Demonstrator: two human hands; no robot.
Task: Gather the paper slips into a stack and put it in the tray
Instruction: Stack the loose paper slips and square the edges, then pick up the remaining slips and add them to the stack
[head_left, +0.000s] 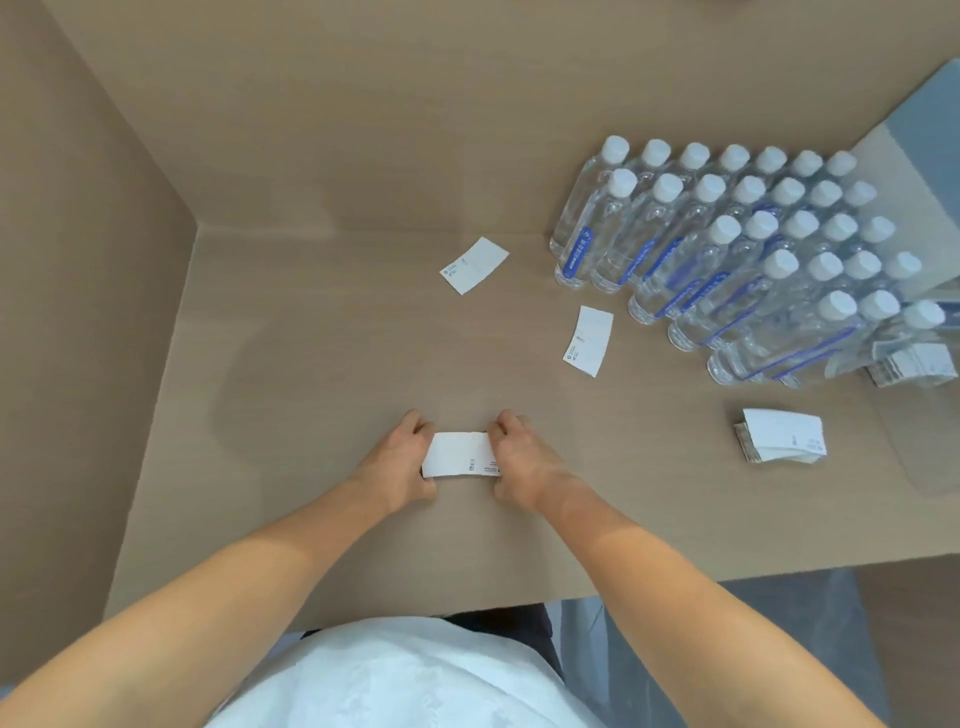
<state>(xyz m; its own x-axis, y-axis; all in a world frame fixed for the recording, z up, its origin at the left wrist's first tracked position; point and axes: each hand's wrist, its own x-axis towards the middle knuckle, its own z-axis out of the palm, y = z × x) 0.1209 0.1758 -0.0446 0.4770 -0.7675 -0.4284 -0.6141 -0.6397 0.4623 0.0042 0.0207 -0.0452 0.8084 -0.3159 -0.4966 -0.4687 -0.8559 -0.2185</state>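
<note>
A small stack of white paper slips (458, 455) lies on the brown table between my hands. My left hand (397, 460) grips its left end and my right hand (522, 460) grips its right end, fingers curled over the edges. One loose slip (475, 265) lies farther back near the table's middle. Another loose slip (588, 340) lies to its right, beside the bottles. A thicker pile of slips (782, 435) rests at the right. A clear tray (914, 364) holding more slips sits at the far right, partly behind bottles.
Several rows of clear water bottles (737, 249) with white caps stand at the back right. Cardboard walls (93, 249) rise at the left and back. The table's front edge (363, 613) runs just before my body.
</note>
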